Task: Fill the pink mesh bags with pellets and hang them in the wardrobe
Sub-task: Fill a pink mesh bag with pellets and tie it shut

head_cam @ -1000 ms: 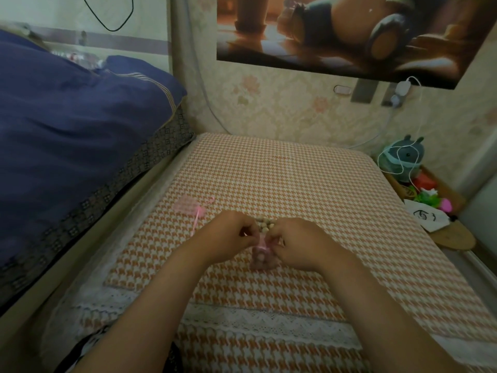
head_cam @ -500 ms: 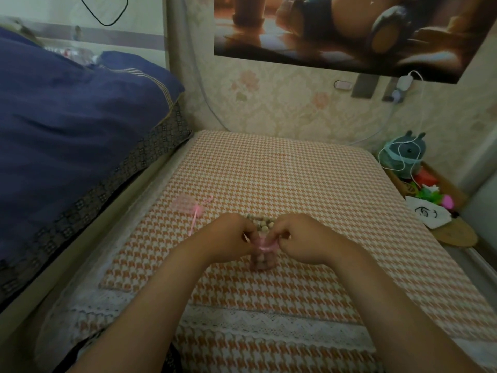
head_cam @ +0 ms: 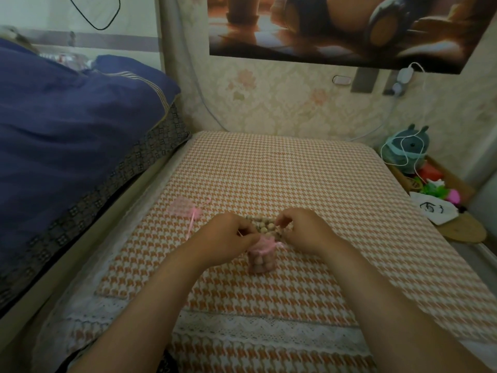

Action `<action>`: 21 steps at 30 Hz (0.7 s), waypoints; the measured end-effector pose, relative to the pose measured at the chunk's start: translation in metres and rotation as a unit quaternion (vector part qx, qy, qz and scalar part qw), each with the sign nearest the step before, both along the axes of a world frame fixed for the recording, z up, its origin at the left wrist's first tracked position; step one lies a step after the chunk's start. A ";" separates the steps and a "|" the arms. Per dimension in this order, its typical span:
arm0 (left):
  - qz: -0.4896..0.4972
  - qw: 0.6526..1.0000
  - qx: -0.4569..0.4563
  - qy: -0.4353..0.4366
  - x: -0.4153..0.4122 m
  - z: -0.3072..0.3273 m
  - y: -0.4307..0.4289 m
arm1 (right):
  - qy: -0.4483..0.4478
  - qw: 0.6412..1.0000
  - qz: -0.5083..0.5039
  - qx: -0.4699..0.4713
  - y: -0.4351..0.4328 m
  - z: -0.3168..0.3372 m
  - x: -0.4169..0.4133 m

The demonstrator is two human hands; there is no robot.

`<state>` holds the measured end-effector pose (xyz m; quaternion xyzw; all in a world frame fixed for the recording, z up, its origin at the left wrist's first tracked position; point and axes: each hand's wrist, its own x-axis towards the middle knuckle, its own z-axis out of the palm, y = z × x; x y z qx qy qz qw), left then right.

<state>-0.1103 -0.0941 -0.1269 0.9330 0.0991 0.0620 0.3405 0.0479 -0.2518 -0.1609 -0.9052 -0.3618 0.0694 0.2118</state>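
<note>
Floral cream wallpaper [head_cam: 295, 103], large poster [head_cam: 322, 28] above, navy bedding [head_cam: 67, 130] at left, orange houndstooth cover [head_cam: 269, 170] — lace-edged, dim light

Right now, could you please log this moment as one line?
step: closing filled pink mesh bag; left hand: pinches ribbon; right hand: pinches ribbon; empty bag: lies left

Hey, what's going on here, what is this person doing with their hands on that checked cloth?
A person is closing up a filled pink mesh bag, which stands upright on the orange-and-white checked cloth. The left hand and right hand sit on either side of its gathered neck, each apparently pinching an end of the pink drawstring. A cluster of loose pellets lies just behind it. An empty pink mesh bag lies flat on the cloth to the left, untouched.
</note>
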 end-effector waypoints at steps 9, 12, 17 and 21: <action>-0.003 1.000 -0.017 0.002 -0.001 0.000 0.001 | -0.011 0.990 -0.027 0.135 0.003 0.017 -0.003; -0.007 1.000 -0.019 0.008 0.000 0.000 0.001 | 0.032 0.979 0.003 0.201 -0.001 0.044 -0.026; -0.018 0.999 -0.026 -0.004 0.000 -0.001 -0.001 | 0.010 0.986 0.069 0.153 -0.006 0.048 -0.057; -0.022 0.999 -0.025 -0.017 -0.001 -0.001 0.000 | -0.043 0.989 0.085 0.113 -0.002 0.044 -0.063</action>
